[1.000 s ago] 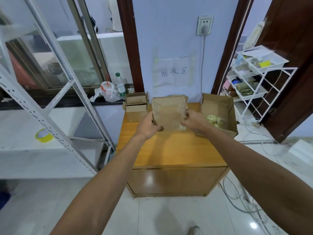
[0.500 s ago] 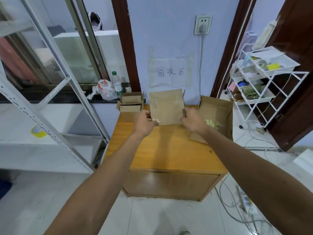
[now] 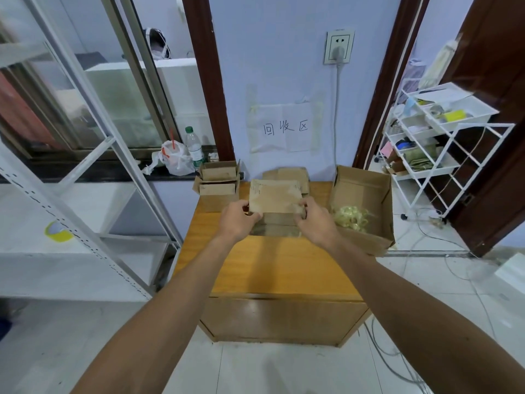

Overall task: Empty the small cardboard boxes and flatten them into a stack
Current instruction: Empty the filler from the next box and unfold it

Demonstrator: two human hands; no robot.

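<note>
A flattened small cardboard box (image 3: 274, 199) is held over the back of the wooden cabinet top (image 3: 281, 265). My left hand (image 3: 240, 220) grips its left edge and my right hand (image 3: 314, 220) grips its right edge. Under it lie more flattened pieces (image 3: 277, 227), and another flat piece (image 3: 289, 174) leans behind by the wall. Two small boxes (image 3: 218, 184) with open flaps stand stacked at the cabinet's back left corner.
A larger open cardboard box (image 3: 366, 194) holding yellowish tape scraps (image 3: 350, 217) sits at the cabinet's right. A white metal shelf frame (image 3: 85, 177) stands left, a white wire rack (image 3: 434, 143) right. Cables (image 3: 392, 354) trail on the tiled floor.
Both hands have lowered the flattened box from upright toward the flat pieces on the cabinet. The camera moved closer and tilted.
</note>
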